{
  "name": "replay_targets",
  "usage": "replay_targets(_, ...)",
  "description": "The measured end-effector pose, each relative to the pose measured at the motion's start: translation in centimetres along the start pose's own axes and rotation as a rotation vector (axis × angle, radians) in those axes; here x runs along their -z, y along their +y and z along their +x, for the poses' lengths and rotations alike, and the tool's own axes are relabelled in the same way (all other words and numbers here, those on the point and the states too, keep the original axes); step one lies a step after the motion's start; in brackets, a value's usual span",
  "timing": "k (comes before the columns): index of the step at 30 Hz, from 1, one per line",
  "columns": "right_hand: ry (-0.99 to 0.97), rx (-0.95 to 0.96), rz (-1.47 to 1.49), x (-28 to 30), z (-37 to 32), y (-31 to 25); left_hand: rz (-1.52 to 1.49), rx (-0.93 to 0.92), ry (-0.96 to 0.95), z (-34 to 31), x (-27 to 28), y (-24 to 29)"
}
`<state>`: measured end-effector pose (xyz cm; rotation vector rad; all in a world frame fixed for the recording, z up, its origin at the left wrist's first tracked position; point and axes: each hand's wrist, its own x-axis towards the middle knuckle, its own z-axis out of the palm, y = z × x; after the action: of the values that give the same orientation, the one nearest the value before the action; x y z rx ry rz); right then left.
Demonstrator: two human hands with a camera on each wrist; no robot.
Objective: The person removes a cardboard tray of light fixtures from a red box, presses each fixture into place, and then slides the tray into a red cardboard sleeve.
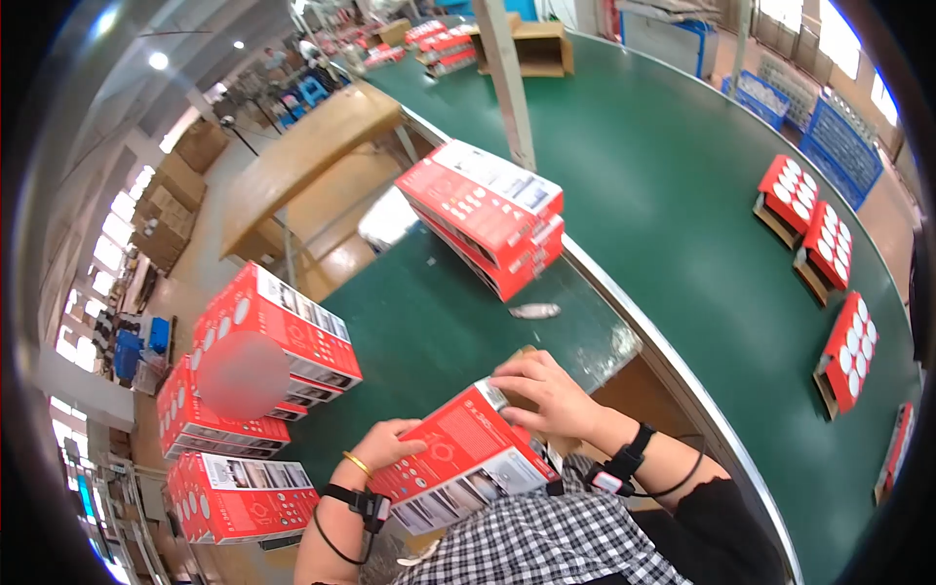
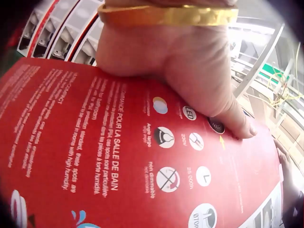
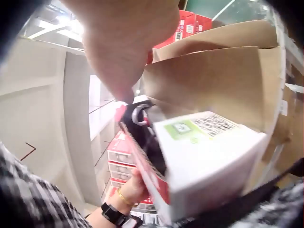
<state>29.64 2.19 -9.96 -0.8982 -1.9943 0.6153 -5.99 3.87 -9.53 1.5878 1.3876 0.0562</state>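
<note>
A red and white printed box (image 1: pixel 444 450) lies tilted against the person's front. The left hand (image 1: pixel 385 447) grips its left end; in the left wrist view that hand's thumb (image 2: pixel 232 121) lies flat on the red face (image 2: pixel 142 156). At the other end, the right hand (image 1: pixel 556 395) has bent fingers over the upper corner. The right wrist view shows this end open, with dark contents (image 3: pixel 145 128) inside and the right hand (image 3: pixel 128 42) at its edge. A white carton (image 3: pixel 213 161) with a green label and a square code is beside the opening.
Red boxes stand in stacks at the left (image 1: pixel 249 502) and behind (image 1: pixel 487 210) on the green table (image 1: pixel 390 292). A small pale object (image 1: pixel 534 311) lies near the rear stack. Several boxes (image 1: pixel 846 356) rest on the green conveyor (image 1: pixel 663 195); a brown carton (image 3: pixel 209 76) stands below the right hand.
</note>
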Motion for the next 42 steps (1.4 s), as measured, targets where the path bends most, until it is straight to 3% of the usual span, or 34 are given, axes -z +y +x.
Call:
replay_targets(3,-0.125,0.059,-0.218,0.5,0.9,0.6,-0.004,0.004,-0.014,0.7,-0.2,-0.8)
replay_targets(8,-0.110,0.068,-0.143,-0.2,0.9,2.5,-0.050,0.119,-0.106,0.0,0.2,0.9)
replay_targets(10,-0.191,-0.100,0.245,0.0,1.4,3.8,0.073,0.048,-0.069,0.0,-0.1,-0.1)
replay_targets(12,-0.186,-0.279,0.302,0.2,3.3,4.4,0.113,-0.063,-0.084,0.5,0.0,-0.7)
replay_targets(14,-0.120,-0.180,0.252,-1.4,4.7,5.2,0.175,-0.130,-0.074,0.8,-0.1,-1.1)
replay_targets(15,-0.015,-0.033,0.019,-1.9,5.0,5.0,0.054,-0.025,-0.086,0.6,-0.3,-1.2)
replay_targets(18,0.178,0.036,-0.017,-1.0,3.5,0.6,-0.048,0.065,-0.082,-0.6,-0.5,-0.6)
replay_targets(20,0.046,-0.222,0.136,-0.3,-0.9,-1.5,-0.057,0.090,-0.062,-0.8,-0.5,-2.5)
replay_targets(24,-0.155,-0.480,0.343,-2.2,-7.9,-3.0,-0.075,0.246,-0.051,-1.7,-0.1,-3.0)
replay_targets(26,-0.013,-0.268,0.255,-3.3,-9.2,-3.6,-0.139,0.206,-0.046,-1.9,-0.7,-3.8)
replay_targets(30,0.014,-0.333,0.059,-2.4,-12.2,-3.3,-0.201,0.086,-0.031,-1.3,-0.5,-5.4)
replay_targets(34,-0.188,-0.378,0.228,-3.2,-13.3,-4.8,-0.207,0.192,-0.028,-2.5,-0.2,-5.1)
replay_targets(36,-0.468,-0.262,0.212,-2.5,-11.3,-4.6,-0.195,0.187,-0.034,-2.6,-0.1,-4.8)
replay_targets(37,-0.394,-0.347,0.274,-1.8,-9.8,-4.4,-0.180,0.178,-0.038,-2.6,0.0,-4.6)
replay_targets(38,-0.191,-0.547,0.288,-1.8,-8.8,-3.8,-0.178,0.178,-0.033,-2.6,0.1,-4.6)
replay_targets(39,0.030,-0.532,0.102,-2.3,-7.6,-2.3,-0.183,0.184,-0.041,-2.5,0.0,-4.5)
replay_targets(42,-0.059,-0.601,-0.086,-5.1,-5.7,0.1,-0.146,0.184,-0.080,-1.6,0.0,-3.6)
